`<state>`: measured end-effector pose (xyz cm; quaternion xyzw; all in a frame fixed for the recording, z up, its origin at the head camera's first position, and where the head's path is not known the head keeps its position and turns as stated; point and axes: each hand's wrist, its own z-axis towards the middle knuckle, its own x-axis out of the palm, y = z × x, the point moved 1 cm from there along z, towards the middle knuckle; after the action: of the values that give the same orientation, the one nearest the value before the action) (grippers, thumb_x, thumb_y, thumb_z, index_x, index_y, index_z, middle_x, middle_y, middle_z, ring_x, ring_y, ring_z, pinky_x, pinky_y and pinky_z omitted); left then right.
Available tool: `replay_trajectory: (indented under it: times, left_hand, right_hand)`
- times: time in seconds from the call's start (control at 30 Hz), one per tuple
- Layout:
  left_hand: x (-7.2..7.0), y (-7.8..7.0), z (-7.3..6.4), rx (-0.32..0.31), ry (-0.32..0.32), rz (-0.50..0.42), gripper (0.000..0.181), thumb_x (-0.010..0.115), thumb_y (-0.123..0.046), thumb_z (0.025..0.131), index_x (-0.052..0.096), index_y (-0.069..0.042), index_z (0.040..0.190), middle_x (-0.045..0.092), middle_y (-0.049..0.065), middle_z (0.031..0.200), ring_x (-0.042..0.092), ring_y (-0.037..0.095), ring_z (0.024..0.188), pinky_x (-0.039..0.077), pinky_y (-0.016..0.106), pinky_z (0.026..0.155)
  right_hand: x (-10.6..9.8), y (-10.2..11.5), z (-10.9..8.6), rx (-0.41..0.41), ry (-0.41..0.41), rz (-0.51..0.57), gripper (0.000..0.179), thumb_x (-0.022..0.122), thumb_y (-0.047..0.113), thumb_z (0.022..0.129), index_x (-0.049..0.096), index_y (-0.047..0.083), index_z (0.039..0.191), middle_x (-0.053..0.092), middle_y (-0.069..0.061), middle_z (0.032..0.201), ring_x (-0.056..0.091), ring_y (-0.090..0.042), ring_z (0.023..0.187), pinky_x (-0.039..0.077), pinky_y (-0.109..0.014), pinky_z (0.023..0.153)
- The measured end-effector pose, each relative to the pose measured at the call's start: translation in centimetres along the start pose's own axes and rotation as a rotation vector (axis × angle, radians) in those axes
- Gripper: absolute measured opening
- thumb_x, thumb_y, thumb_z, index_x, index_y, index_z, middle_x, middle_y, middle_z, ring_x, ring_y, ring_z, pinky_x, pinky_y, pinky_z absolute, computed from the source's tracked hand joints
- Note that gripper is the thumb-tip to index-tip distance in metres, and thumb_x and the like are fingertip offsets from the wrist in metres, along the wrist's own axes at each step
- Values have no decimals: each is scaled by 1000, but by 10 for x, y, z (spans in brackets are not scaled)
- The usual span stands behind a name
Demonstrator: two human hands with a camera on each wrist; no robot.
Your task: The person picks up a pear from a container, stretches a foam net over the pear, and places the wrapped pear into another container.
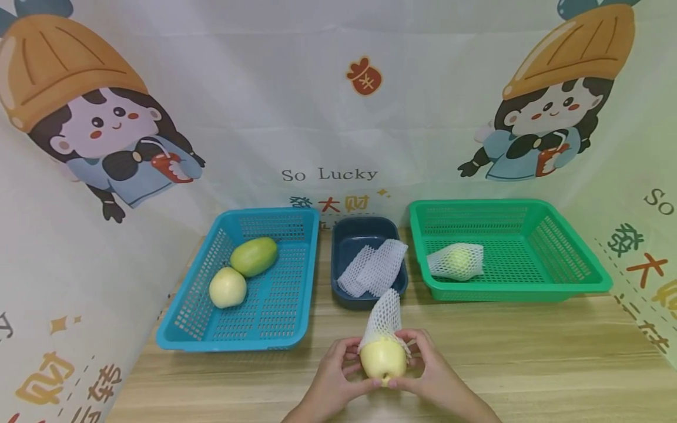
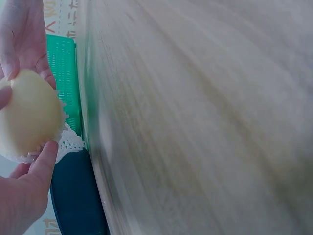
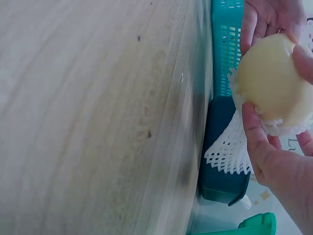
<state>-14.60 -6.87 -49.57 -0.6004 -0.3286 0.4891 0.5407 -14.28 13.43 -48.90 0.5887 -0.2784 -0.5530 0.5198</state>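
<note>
A pale yellow apple is held between both hands above the front of the table, partly covered by a white foam net. The net sits over its far side, and its loose end points toward the back. The left hand grips the fruit from the left, thumb low on the near face and fingers at the net's edge. From the other side the right hand grips it the same way. Both wrist views show the bare side of the apple and the net hanging beyond it.
A blue basket at left holds a green oblong fruit and another pale yellow fruit. Flat foam nets lie in a dark blue bin at centre. The green basket at right holds a net-wrapped fruit.
</note>
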Motion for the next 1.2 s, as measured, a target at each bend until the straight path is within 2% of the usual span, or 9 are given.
replay_trajectory:
  times: [0.2, 0.4, 0.5, 0.77, 1.03, 1.2]
  left_hand:
    - [1, -3, 0, 6, -60, -17, 60, 80, -15, 71, 48, 4, 118, 51, 16, 113, 54, 22, 102, 50, 21, 87]
    - [3, -4, 0, 1, -88, -31, 56, 79, -11, 71, 48, 5, 115, 53, 16, 109, 56, 19, 98, 51, 22, 85]
    - [4, -4, 0, -11, -98, -30, 55, 79, -10, 72, 48, 5, 114, 53, 15, 106, 56, 15, 96, 52, 22, 84]
    - [4, -5, 1, -7, -114, -30, 53, 77, -9, 74, 46, 6, 114, 55, 14, 101, 58, 13, 90, 54, 23, 80]
    - [4, -2, 3, -17, -117, 2, 49, 76, -9, 75, 47, 4, 113, 56, 11, 95, 61, 14, 81, 54, 21, 74]
    - [4, -5, 1, -21, -106, 9, 47, 76, -11, 76, 47, 3, 110, 57, 10, 90, 60, 9, 78, 53, 18, 72]
  right_hand:
    - [2, 4, 1, 76, -65, -29, 71, 84, 24, 65, 44, 10, 122, 45, -5, 115, 47, -14, 97, 49, -23, 81]
    - [5, 5, 1, 94, -110, -65, 69, 85, 21, 63, 47, 7, 118, 47, -5, 112, 48, -13, 91, 48, -22, 77]
    - [6, 5, 1, 63, -139, -88, 66, 85, 20, 62, 48, 6, 115, 47, -3, 107, 48, -9, 87, 48, -22, 75]
    - [11, 2, 0, -139, -208, -181, 55, 83, 15, 64, 49, 4, 106, 44, 2, 94, 45, -3, 80, 50, -22, 67]
    - [13, 2, 0, -168, -225, -217, 53, 83, 9, 63, 49, 5, 104, 42, 4, 89, 46, -1, 73, 49, -21, 62]
    - [14, 3, -1, -169, -242, -242, 52, 82, 6, 63, 50, 5, 104, 42, 4, 88, 46, -1, 70, 48, -21, 59]
